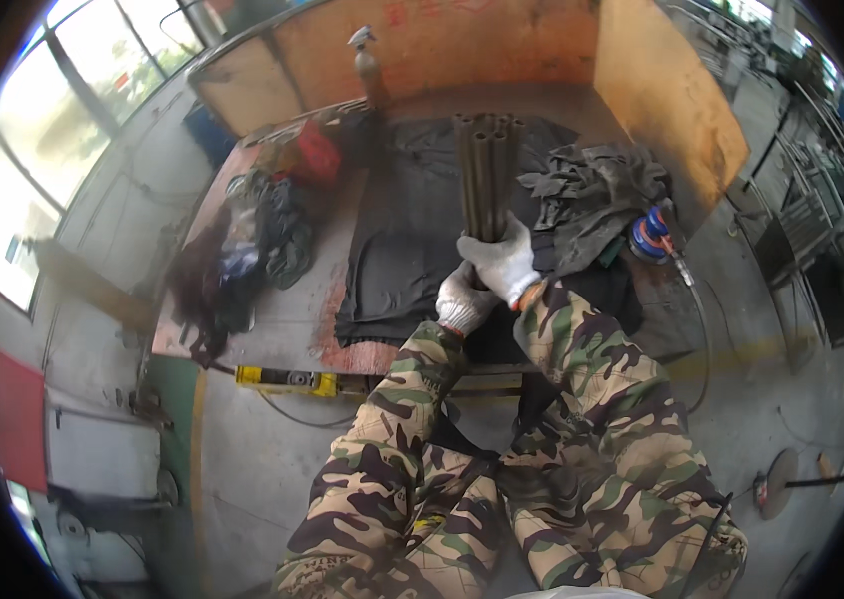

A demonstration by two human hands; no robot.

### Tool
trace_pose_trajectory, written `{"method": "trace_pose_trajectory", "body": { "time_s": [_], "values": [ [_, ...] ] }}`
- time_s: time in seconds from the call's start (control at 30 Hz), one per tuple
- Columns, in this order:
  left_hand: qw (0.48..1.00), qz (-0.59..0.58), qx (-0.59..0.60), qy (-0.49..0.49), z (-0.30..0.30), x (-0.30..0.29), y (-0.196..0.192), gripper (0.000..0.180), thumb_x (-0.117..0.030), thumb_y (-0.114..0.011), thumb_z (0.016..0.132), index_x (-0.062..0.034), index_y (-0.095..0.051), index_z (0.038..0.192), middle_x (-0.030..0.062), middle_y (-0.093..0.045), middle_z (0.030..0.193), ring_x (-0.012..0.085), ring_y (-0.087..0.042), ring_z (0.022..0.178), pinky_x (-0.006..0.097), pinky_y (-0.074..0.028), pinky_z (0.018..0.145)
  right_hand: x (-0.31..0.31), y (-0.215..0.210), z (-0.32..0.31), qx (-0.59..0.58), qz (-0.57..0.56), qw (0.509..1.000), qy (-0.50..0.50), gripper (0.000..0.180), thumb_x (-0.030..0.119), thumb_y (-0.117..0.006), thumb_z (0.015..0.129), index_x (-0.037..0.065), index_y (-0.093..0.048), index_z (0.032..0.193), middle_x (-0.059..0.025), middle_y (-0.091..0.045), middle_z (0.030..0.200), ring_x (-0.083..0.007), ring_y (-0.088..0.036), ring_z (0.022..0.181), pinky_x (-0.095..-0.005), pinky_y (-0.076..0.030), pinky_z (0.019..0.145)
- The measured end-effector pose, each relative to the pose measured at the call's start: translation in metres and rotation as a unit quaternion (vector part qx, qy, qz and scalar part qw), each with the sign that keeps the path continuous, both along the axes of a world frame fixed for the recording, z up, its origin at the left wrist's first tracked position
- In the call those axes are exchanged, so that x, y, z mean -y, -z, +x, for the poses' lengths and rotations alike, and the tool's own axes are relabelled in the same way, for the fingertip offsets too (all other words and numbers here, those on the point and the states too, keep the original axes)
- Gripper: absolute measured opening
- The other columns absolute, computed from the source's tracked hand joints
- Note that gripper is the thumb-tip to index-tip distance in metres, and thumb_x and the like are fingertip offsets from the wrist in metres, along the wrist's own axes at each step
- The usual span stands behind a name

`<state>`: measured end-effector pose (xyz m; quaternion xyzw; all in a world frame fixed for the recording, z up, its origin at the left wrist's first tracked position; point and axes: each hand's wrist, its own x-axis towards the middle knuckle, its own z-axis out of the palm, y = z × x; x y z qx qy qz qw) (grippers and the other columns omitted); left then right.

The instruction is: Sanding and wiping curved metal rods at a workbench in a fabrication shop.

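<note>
A bundle of several dull metal tubes (487, 170) lies lengthwise over a dark cloth (397, 270) on a worn workbench (277, 319). Both my hands wear white knit gloves and grip the near end of the bundle. My right hand (502, 262) wraps over the top of the tubes. My left hand (462, 299) holds them from below and just behind. My sleeves are camouflage patterned.
A heap of grey rags (592, 195) and a blue and orange power tool (654, 235) lie right of the tubes. Dark cloths and a red box (314, 152) sit at the left. A spray bottle (367, 60) stands by the orange board screens. A yellow tool (287, 379) hangs under the bench edge.
</note>
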<state>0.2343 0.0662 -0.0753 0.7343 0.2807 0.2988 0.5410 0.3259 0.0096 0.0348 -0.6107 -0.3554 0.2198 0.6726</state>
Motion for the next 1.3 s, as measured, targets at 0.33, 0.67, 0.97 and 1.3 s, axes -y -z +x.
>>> {"method": "trace_pose_trajectory", "body": {
  "time_s": [0.33, 0.67, 0.97, 1.3],
  "values": [
    [0.987, 0.026, 0.154, -0.031, -0.017, -0.068, 0.107, 0.042, -0.030, -0.072, 0.102, -0.0046, -0.066, 0.135, 0.0100, -0.074, 0.131, 0.0250, -0.071, 0.123, 0.038, -0.054, 0.103, 0.011, -0.024, -0.031, 0.019, 0.092, 0.991, -0.094, 0.043, 0.014, -0.084, 0.077, 0.002, -0.067, 0.116, -0.0086, -0.073, 0.094, -0.0179, -0.070, 0.088, -0.0362, -0.057, 0.083],
    [0.994, 0.004, 0.103, 0.024, -0.010, -0.045, 0.109, 0.044, -0.027, -0.067, 0.106, -0.0050, -0.058, 0.142, 0.0101, -0.067, 0.141, 0.0230, -0.067, 0.129, 0.037, -0.052, 0.106, 0.003, 0.031, -0.034, 0.066, 0.023, 0.997, -0.024, 0.033, 0.023, -0.078, 0.077, 0.009, -0.067, 0.105, -0.0156, -0.070, 0.087, -0.0372, -0.071, 0.084, -0.0441, -0.056, 0.079],
    [0.978, 0.126, 0.064, -0.155, -0.055, 0.012, -0.057, 0.038, -0.016, -0.085, 0.084, -0.0077, -0.073, 0.119, 0.0167, -0.078, 0.105, 0.0309, -0.078, 0.098, 0.041, -0.061, 0.088, 0.020, -0.019, -0.045, -0.152, 0.171, 0.972, -0.052, 0.017, 0.007, -0.084, 0.085, 0.002, -0.074, 0.098, -0.0028, -0.074, 0.091, -0.0163, -0.073, 0.080, -0.0338, -0.059, 0.071],
    [0.894, 0.250, -0.371, -0.024, -0.132, -0.057, -0.090, 0.042, -0.036, -0.084, 0.081, -0.0102, -0.077, 0.113, 0.0178, -0.078, 0.100, 0.0408, -0.074, 0.101, 0.049, -0.059, 0.089, -0.015, 0.048, -0.058, -0.584, 0.029, 0.802, -0.121, 0.016, 0.009, -0.070, 0.099, 0.004, -0.065, 0.113, -0.0107, -0.068, 0.108, -0.0289, -0.071, 0.104, -0.0490, -0.061, 0.098]
  ]
}}
